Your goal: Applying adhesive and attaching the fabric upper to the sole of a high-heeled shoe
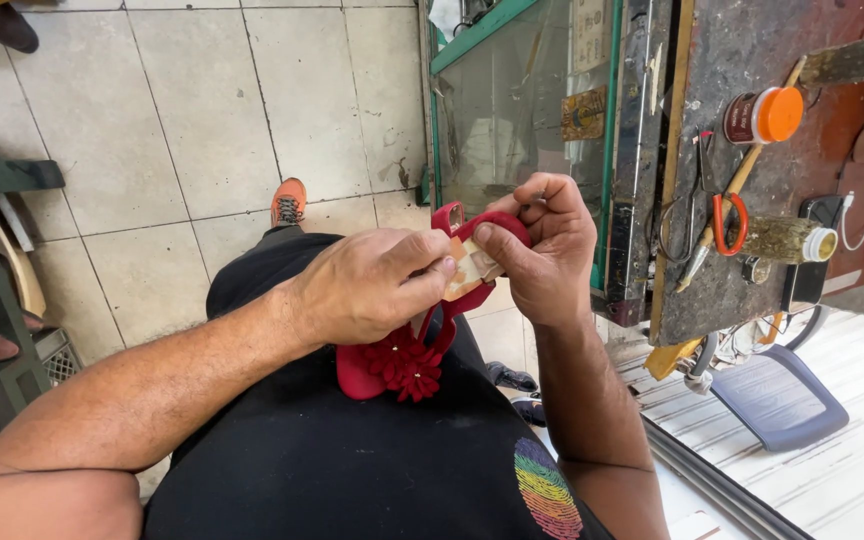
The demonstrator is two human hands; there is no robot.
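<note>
Both hands (left (372, 285), right (542, 250)) grip red sandal (397, 365); tan patch (467, 270) half hidden; strap obscured.

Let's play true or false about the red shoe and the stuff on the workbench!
1. Both hands, left hand and right hand, hold the red sandal. True.
2. The sandal has a blue bow. False: it has a red flower.
3. The jar on the workbench has an orange lid. True.
4. The scissors have green handles. False: one handle is orange.
5. The floor is carpet. False: it is tiled.
</note>
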